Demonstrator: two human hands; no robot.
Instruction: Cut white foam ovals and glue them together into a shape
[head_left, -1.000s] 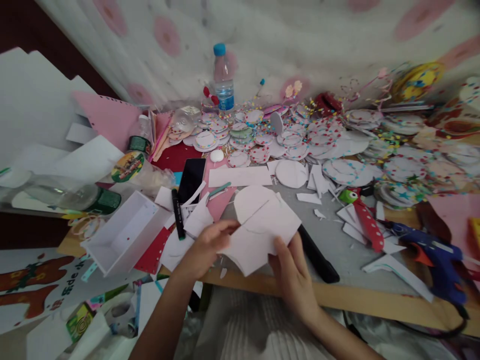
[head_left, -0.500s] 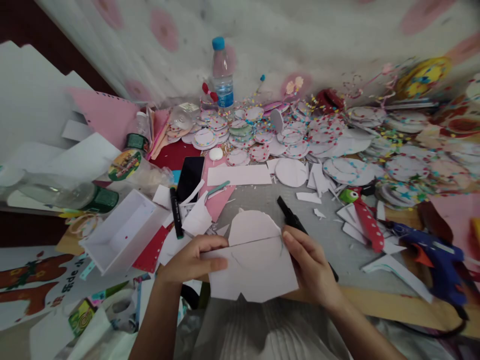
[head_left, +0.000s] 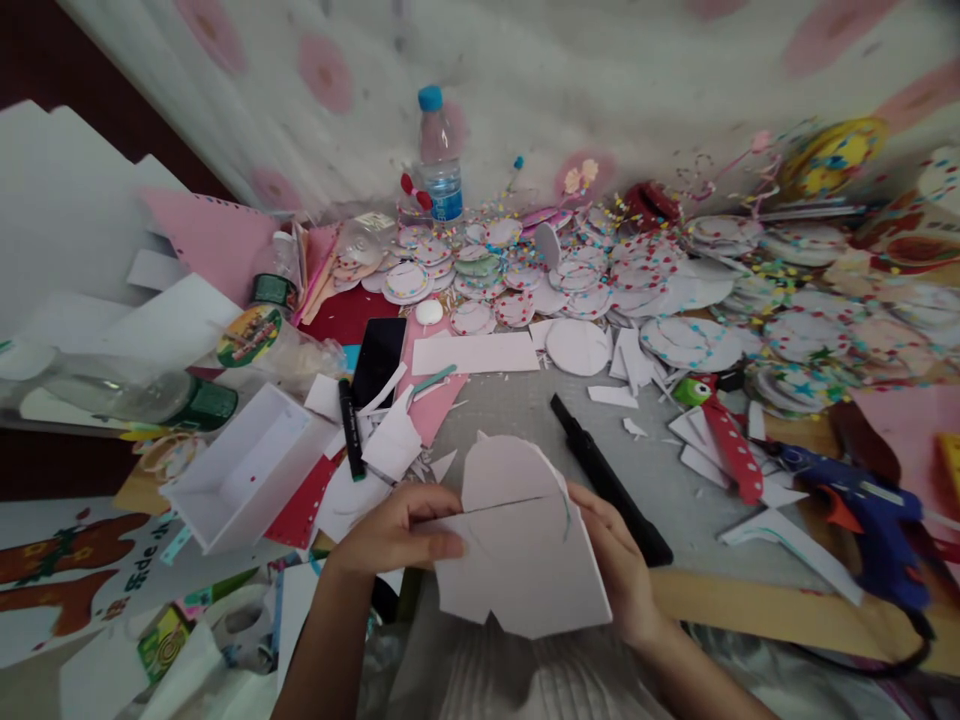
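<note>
Between my hands is a white foam board piece [head_left: 525,565] with a rounded top, a straight dark line across it and a faint drawn curve below. A V-shaped notch shows in its near edge. My left hand [head_left: 409,530] pinches its left side, thumb on top and fingers underneath. On the right edge, my right hand [head_left: 619,560] holds it from the side and below, its fingers partly hidden behind the board. Just beyond my right hand lies a black utility knife [head_left: 611,480] on the grey cutting mat [head_left: 517,400].
A black marker [head_left: 351,430], a phone [head_left: 379,362] and a white box [head_left: 247,470] stand to the left. White scraps and a blue glue gun [head_left: 862,500] lie at right. Decorated discs [head_left: 577,270] and a water bottle [head_left: 440,160] line the back.
The board has come slightly nearer and turned a little. My right hand has slid from gripping the top right corner to supporting the right edge, leaving the knife in fuller view.
</note>
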